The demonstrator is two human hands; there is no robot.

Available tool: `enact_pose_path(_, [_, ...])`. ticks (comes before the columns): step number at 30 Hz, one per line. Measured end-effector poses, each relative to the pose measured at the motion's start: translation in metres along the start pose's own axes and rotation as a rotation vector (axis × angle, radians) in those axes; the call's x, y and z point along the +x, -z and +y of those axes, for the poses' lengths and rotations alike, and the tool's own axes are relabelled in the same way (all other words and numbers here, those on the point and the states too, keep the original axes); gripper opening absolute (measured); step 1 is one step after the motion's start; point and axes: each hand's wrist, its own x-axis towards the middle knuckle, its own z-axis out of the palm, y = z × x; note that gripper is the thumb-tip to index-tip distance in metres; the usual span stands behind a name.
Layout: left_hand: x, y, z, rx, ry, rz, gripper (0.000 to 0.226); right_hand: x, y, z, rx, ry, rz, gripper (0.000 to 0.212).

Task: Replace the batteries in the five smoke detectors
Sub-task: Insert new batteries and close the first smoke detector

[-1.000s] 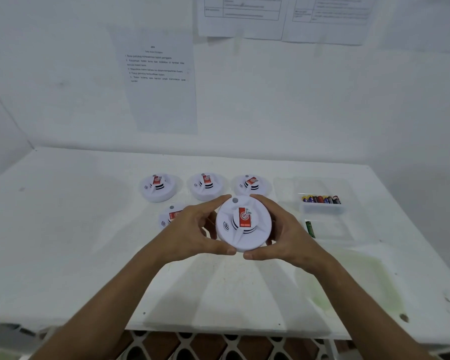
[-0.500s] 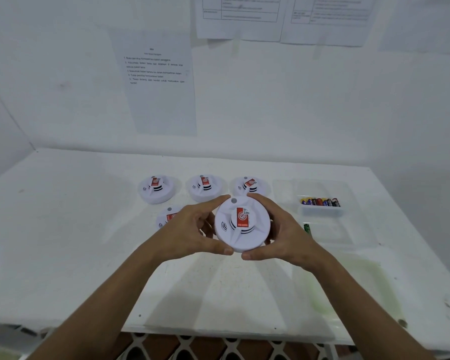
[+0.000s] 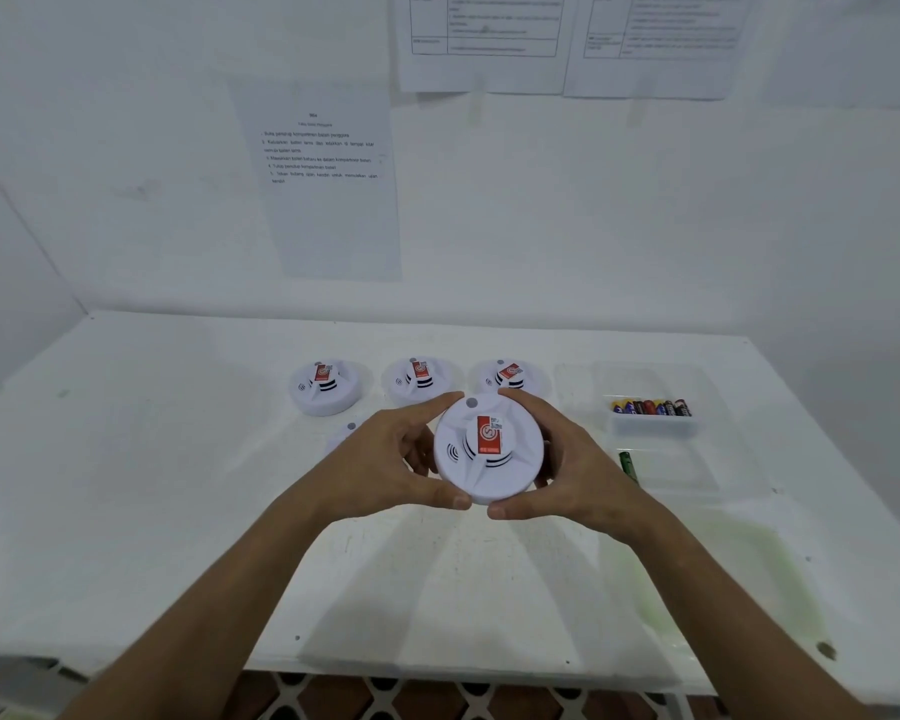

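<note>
The smoke detector (image 3: pixel 488 449), lifted face-up just in front of the row of three detectors (image 3: pixel 418 379), is clamped round its rim by the left hand (image 3: pixel 385 472) and right hand (image 3: pixel 575 472), which should probably counter-twist it evenly to open it.

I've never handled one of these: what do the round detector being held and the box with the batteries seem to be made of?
The held smoke detector looks like moulded white plastic, matte to slightly glossy: smooth ribs, vent slots, and a red sticker. The battery box seems clear plastic, since the table shows through its walls. The batteries have glossy coloured wrappers, probably over metal, though that is too small to confirm.
</note>
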Motion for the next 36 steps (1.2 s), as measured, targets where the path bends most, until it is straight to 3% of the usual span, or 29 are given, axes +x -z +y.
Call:
enact_pose_path(28, [0.015,-0.003,-0.018,0.013,0.038,0.048,0.091,0.014,0.004,0.012,-0.005,-0.036,0.009,0.100])
enact_pose_path(36, [0.023,-0.011,-0.039,0.067,0.052,0.051,0.082,0.020,0.000,0.027,-0.137,-0.116,0.062,0.105])
